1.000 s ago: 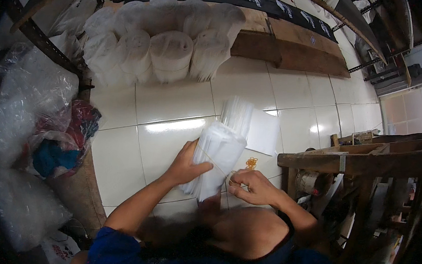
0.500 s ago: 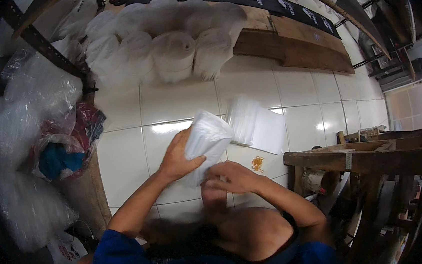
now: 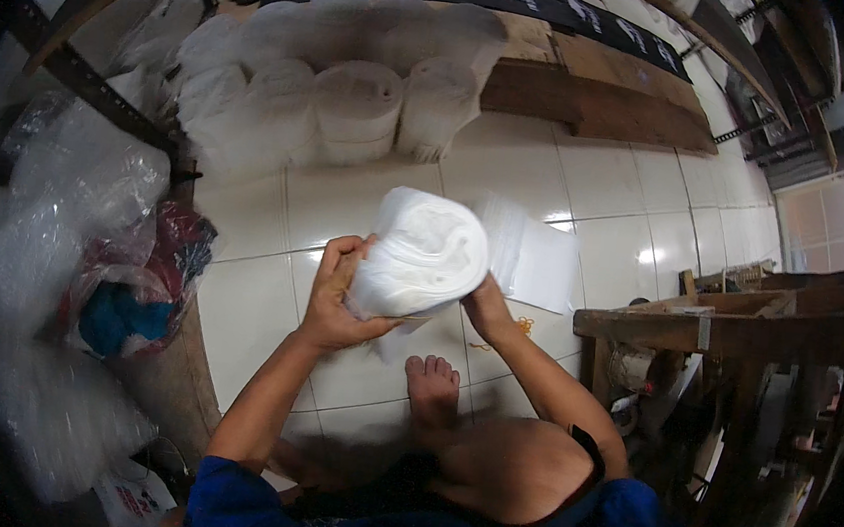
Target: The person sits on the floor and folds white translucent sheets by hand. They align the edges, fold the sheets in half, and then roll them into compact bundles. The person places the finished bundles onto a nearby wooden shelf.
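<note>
A thick bundle of white plastic bags (image 3: pixel 425 256), rolled over on itself, is held up over the tiled floor between both hands. My left hand (image 3: pixel 336 298) grips its left side with the fingers wrapped round the edge. My right hand (image 3: pixel 486 307) holds the right underside, mostly hidden behind the bundle. A flat stack of clear plastic bags (image 3: pixel 531 256) lies on the tiles just beyond the bundle. My bare foot (image 3: pixel 432 389) rests on the floor below the hands.
White rolls of plastic (image 3: pixel 355 109) lean against the far wall. Bags of clear plastic and a red and blue bundle (image 3: pixel 144 284) pile up at the left. A wooden bench frame (image 3: pixel 727 330) stands at the right, wooden boards (image 3: pixel 597 103) beyond.
The bundle has been lifted and curled over from a flatter, upright hold. My right hand moved from under it to its right side, and the view shifted closer.
</note>
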The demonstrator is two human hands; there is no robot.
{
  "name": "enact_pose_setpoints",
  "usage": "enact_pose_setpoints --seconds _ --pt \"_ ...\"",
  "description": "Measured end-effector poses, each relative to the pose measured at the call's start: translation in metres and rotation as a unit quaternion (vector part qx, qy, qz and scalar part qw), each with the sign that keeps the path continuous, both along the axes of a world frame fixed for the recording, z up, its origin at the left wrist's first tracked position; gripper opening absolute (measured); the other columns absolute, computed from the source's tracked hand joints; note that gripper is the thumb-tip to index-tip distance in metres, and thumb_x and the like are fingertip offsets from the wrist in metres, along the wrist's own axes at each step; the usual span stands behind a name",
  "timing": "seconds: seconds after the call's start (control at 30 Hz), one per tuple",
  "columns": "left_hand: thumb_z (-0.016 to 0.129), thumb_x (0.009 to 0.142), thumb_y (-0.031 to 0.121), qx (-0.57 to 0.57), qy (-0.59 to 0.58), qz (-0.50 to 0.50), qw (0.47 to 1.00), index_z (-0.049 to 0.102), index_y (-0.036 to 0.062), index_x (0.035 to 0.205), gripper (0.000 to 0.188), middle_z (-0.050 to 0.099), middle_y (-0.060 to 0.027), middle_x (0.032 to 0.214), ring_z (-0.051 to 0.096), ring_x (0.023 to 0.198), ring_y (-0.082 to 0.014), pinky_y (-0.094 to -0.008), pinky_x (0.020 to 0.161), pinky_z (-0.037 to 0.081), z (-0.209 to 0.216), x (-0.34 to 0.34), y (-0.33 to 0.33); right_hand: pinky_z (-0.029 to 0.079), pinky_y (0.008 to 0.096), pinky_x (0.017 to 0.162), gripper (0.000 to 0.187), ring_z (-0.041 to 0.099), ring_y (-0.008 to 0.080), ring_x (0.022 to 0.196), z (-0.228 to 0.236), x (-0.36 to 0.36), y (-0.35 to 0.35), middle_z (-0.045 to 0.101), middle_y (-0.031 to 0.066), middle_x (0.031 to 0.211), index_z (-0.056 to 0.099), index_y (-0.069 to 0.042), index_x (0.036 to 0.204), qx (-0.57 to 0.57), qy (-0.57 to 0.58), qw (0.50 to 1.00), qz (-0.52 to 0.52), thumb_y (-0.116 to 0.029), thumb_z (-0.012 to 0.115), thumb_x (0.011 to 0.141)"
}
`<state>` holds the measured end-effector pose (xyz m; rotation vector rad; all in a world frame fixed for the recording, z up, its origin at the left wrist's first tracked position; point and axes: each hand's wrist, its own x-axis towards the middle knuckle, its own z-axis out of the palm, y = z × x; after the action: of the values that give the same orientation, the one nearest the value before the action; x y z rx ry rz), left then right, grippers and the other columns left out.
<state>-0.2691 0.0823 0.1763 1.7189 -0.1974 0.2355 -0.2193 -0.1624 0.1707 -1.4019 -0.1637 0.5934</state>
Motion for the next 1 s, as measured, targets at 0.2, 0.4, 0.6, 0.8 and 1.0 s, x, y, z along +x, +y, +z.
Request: enact_pose_setpoints --seconds 0.2,0.4,0.6,0.8,1.0 --pt "0.096 0.048 0.02 0.146 -0.183 0.067 0.97 0.049 0.0077 0.142 0.105 0.04 -0.0187 0.129 0.047 0.115 -0.0313 -0.041 0.095 0.048 -0.003 0.001 0.004 0.037 0.0406 0.107 0.081 0.046 0.0324 0.13 0.097 0.043 0.028 0.043 0.0228 0.143 0.029 0.002 0.149 -0.091 -0.303 0.948 0.029 -0.049 0.058 0.093" --pt "0.097 0.051 0.03 0.197 -0.212 0.123 0.949 0.023 0.0106 0.154 0.128 0.036 -0.0234 0.132 0.046 0.118 -0.0386 -0.0448 0.098 0.049 -0.075 -0.002 -0.003 0.045 0.0439 0.098 0.08 0.054 0.0399 0.116 0.104 0.036 0.065 0.052 0.0255 0.128 0.038 0.0 0.146 -0.329 -0.458 0.815 0.133 -0.043 0.069 0.085" --pt "0.092 0.061 0.039 0.235 -0.086 0.095 0.963 0.004 -0.0013 0.154 0.134 0.024 -0.0346 0.149 0.032 0.137 -0.0516 -0.0508 0.111 0.039 -0.15 -0.029 -0.016 0.051 0.0462 0.083 0.09 0.057 0.0393 0.101 0.036 0.038 0.08 0.053 0.0253 0.122 0.035 0.001 0.148 -0.474 -0.484 0.717 0.162 -0.061 0.059 0.087" --pt "0.091 0.063 0.037 0.168 -0.051 0.086 0.981 0.001 -0.004 0.153 0.134 0.017 -0.0371 0.153 0.027 0.141 -0.052 -0.0509 0.114 0.035 -0.137 -0.015 -0.018 0.035 0.0549 0.107 0.095 0.043 0.0443 0.127 0.048 0.042 0.084 0.044 0.0276 0.138 0.03 0.003 0.149 -0.516 -0.475 0.683 0.204 -0.066 0.052 0.088" --pt "0.089 0.065 0.036 0.227 0.015 0.042 0.973 -0.004 -0.0027 0.153 0.134 0.015 -0.0333 0.156 0.029 0.142 -0.0451 -0.0446 0.114 0.037 -0.157 -0.025 -0.005 0.022 0.0634 0.111 0.092 0.034 0.0468 0.136 0.114 0.039 0.122 0.039 0.0249 0.147 0.034 0.002 0.147 -0.435 -0.585 0.675 0.111 -0.067 0.05 0.088"
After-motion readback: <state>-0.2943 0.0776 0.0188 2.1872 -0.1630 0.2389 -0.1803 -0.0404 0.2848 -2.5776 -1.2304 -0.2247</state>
